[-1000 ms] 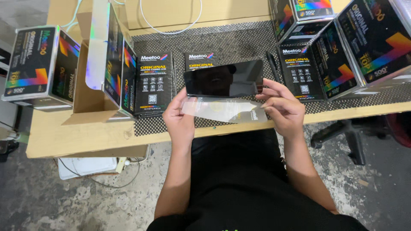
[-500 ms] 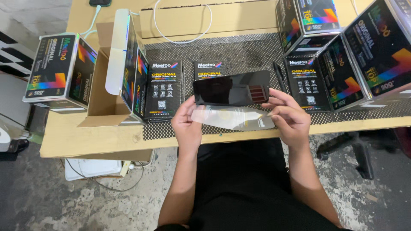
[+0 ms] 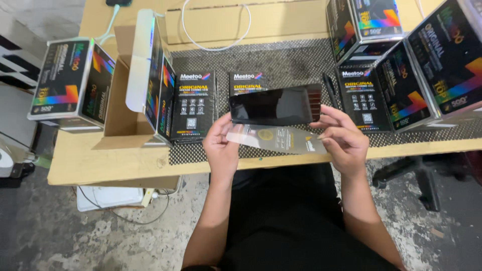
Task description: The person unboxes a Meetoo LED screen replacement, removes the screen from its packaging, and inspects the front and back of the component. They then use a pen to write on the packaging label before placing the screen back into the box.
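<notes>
An open cardboard box (image 3: 120, 108) sits well left of the fingers. The left hand (image 3: 221, 145) pinches the clear film (image 3: 273, 139) and black glass panel (image 3: 273, 105) at their left ends; the right hand (image 3: 344, 138), fingers curled, grips their right ends, with stacked black boxes (image 3: 427, 65) beyond.

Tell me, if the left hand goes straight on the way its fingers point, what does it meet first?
Probably the black screen panel, which the left hand already touches at its near-left corner; depth is unclear.

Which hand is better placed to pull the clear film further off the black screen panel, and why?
Probably the right hand: it pinches the clear film's tabbed free end, while the left hand steadies the black screen panel at its other end.
</notes>
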